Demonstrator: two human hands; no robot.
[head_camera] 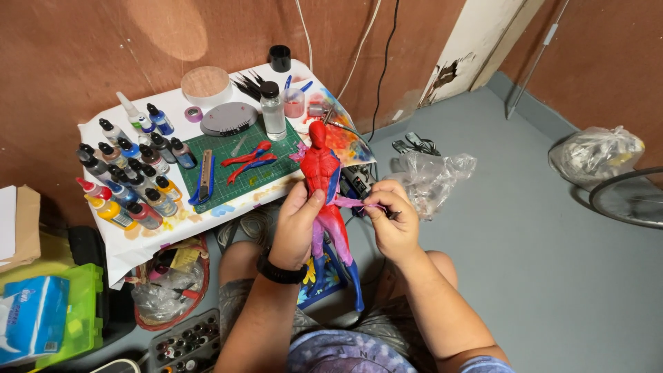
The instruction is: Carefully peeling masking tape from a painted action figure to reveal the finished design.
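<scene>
My left hand grips a red and blue action figure by its torso, holding it upright over my lap. My right hand pinches a strip of purple masking tape that runs off the figure's side, and a thin dark tool shows at its fingers. The figure's head points toward the small table; its blue legs hang down between my knees. Two loose red and blue figure arms lie on the green cutting mat.
A low white table holds several paint bottles, a clear bottle, brushes, a tape roll and a craft knife. Plastic bags lie on the grey floor. A green box with tissues sits at the left.
</scene>
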